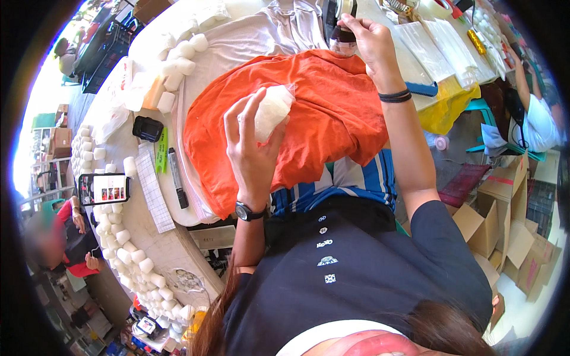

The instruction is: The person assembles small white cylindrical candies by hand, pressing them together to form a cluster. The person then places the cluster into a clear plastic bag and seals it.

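My left hand (252,133) is closed around a white candle-like piece (272,113) in crumpled clear plastic, held above an orange cloth (314,89) spread over my lap and the table edge. Up at the far side, my right hand (377,50) has its thumb and forefinger pinched together at a dark tape dispenser (332,26). Whatever lies between those fingertips is too small to make out. Rows of similar short white candles (139,256) line the table's left rim, with more in a pile (178,62) at the far left.
Left of the cloth lie a black marker (177,178), a green strip (161,151), a gridded sheet (153,190), a small black tray (148,128) and a phone (104,189). Clear plastic sleeves (424,50) lie far right. Cardboard boxes (504,202) stand right; other people sit at both sides.
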Tool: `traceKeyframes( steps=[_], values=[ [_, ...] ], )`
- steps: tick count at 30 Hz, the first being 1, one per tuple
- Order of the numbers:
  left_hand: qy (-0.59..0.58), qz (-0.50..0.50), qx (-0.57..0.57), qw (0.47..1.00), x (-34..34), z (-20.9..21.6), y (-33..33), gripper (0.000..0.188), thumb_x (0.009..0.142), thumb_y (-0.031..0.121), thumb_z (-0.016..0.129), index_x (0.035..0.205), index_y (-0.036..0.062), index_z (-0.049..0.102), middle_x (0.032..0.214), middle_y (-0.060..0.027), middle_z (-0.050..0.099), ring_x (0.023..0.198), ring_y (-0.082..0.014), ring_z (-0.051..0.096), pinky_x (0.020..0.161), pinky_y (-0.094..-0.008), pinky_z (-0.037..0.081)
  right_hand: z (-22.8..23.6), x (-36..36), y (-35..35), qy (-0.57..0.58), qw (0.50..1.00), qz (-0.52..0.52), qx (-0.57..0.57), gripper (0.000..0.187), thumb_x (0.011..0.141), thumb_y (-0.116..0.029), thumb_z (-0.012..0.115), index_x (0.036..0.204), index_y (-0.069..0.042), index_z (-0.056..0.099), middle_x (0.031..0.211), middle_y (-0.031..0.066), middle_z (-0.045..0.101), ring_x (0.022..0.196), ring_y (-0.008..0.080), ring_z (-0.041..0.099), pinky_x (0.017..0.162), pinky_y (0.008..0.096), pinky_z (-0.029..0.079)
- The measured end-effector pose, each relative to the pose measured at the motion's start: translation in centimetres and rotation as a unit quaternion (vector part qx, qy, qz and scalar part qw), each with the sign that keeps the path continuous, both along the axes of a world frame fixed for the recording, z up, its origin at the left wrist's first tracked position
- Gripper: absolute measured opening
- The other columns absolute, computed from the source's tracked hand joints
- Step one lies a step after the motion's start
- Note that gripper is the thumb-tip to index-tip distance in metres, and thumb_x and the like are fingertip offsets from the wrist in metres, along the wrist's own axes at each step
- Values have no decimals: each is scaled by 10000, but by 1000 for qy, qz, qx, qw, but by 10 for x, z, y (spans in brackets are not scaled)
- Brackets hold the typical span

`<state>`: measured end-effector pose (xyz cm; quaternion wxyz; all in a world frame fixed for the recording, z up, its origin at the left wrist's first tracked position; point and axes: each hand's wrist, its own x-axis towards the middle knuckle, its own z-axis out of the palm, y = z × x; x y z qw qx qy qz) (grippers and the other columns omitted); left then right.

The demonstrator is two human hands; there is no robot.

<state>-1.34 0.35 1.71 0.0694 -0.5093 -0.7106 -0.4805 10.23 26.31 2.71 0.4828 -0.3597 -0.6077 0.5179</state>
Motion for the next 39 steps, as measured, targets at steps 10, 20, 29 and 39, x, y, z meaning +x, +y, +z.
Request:
traceKeyframes(
  steps=[10,20,29,39],
  values=[
    [28,-35,-25,999,-5,4,5,595,831,125,714,1407,118,568,1207,-156,574,1058,-333,644,806,-437,580,-49,21,-42,-204,937,-80,274,209,992,-174,653,942,29,651,913,141,665,751,260,611,697,365,477],
    [-36,-70,20,997,-9,-8,9,819,753,141,868,1457,85,452,1301,-168,626,1145,-345,641,906,-444,558,6,45,-112,-86,985,148,33,206,1040,-142,587,919,13,648,885,39,638,826,122,608,767,253,477],
    [-13,-83,48,995,-5,-3,12,663,730,117,869,1342,191,626,1117,-110,653,1006,-307,661,818,-426,573,28,25,-142,-61,963,263,-2,229,1058,-173,579,933,11,631,869,3,602,844,51,525,791,202,433],
    [34,-81,32,996,-9,-5,13,610,697,114,884,1271,197,693,1141,-82,677,1009,-262,676,830,-398,596,9,31,-151,-154,959,236,-40,275,1018,-270,656,927,-11,664,691,-46,526,617,33,398,538,238,332]
  ],
)
